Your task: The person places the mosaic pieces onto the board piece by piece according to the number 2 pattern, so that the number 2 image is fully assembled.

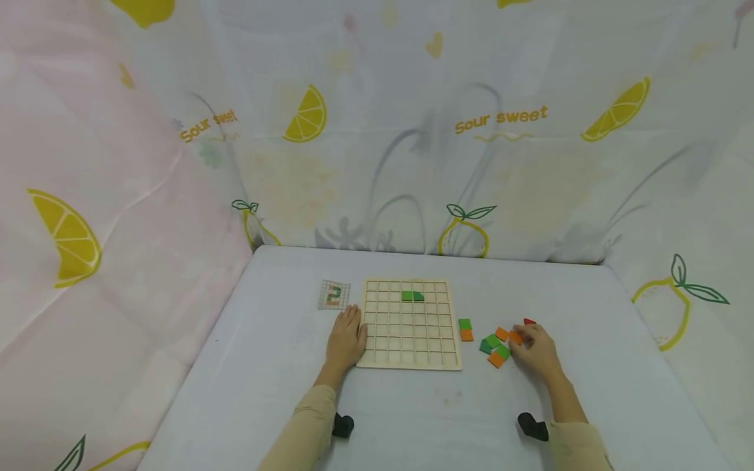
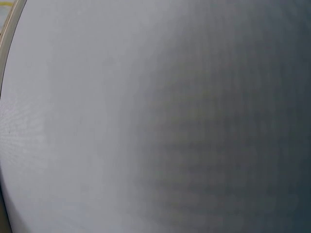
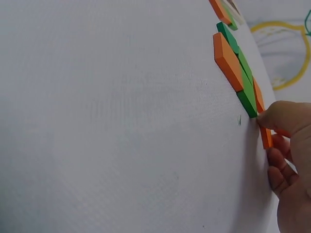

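My left hand [image 1: 345, 337] lies flat with straight fingers at the left edge of a wooden grid board [image 1: 406, 337]. A green square tile [image 1: 407, 296] and a green tile with a rounded corner [image 1: 418, 296] sit side by side in its upper cells. To the right of the board, my right hand [image 1: 536, 350] pinches an orange square tile [image 3: 266, 137] between thumb and fingers, low over the table. Beside it is a loose group of tiles, with an orange tile [image 1: 495, 360], a green tile [image 1: 492, 340] and a dark green tile [image 1: 485, 346].
A small pattern card [image 1: 334, 295] with a coloured figure lies left of the board. A green tile [image 1: 465, 324] and an orange tile [image 1: 466, 335] lie by the board's right edge. Beyond my right fingers is a red piece [image 1: 529, 321]. Printed cloth surrounds the white table [image 1: 412, 418].
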The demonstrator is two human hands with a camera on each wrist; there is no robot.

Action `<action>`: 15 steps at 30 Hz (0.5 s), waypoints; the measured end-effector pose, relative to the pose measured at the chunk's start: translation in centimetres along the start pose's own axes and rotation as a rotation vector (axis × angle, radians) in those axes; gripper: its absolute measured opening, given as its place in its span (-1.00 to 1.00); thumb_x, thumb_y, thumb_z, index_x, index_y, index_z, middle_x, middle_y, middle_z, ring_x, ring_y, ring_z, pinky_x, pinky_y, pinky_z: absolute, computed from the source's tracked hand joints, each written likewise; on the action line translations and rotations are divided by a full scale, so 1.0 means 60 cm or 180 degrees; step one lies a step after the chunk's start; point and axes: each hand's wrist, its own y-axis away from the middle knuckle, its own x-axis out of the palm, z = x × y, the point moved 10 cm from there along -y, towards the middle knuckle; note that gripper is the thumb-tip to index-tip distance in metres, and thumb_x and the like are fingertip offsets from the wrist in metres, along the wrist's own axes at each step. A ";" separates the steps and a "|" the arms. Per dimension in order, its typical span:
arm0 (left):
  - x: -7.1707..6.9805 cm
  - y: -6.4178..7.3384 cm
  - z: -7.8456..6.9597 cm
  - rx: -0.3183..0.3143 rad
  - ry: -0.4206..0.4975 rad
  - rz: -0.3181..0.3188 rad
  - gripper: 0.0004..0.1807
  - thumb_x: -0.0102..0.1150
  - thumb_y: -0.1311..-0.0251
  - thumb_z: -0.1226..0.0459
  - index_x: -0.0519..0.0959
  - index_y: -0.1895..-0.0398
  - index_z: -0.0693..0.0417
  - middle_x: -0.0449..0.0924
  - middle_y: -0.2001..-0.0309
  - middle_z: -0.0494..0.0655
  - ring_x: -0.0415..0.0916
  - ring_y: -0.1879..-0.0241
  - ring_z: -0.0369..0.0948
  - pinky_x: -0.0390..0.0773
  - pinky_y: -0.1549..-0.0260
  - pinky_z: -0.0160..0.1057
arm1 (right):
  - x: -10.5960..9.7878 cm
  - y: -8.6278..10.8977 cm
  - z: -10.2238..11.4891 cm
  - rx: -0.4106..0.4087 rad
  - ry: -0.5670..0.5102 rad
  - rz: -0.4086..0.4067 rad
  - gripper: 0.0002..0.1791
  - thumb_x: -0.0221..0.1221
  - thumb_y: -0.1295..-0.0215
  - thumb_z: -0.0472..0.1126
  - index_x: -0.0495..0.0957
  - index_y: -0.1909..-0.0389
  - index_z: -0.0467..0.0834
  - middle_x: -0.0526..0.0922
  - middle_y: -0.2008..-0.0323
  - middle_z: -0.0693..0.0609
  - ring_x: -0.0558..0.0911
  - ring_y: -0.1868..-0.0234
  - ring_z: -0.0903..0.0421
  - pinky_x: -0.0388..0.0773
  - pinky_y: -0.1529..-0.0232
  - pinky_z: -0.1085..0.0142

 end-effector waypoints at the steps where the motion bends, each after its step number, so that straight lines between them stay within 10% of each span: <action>1: 0.000 0.000 0.000 0.0007 0.0000 -0.0012 -0.52 -0.05 -0.28 0.25 0.42 -0.14 0.46 0.38 -0.21 0.29 0.27 -0.28 0.12 0.18 -0.33 0.04 | 0.000 0.000 0.000 0.0017 0.0031 0.0006 -0.64 0.25 0.02 -0.39 0.56 0.16 -0.49 0.53 0.32 -0.24 0.47 0.35 -0.02 0.47 0.39 0.30; 15: 0.000 -0.001 0.000 -0.0043 0.0027 0.0065 -0.51 -0.07 -0.29 0.24 0.38 -0.17 0.46 0.35 -0.24 0.28 0.23 -0.30 0.11 0.14 -0.35 0.02 | 0.008 -0.003 0.005 0.0286 0.0129 0.0331 -0.64 0.19 -0.10 -0.43 0.48 0.12 -0.61 0.56 0.34 -0.36 0.59 0.31 -0.20 0.62 0.23 -0.01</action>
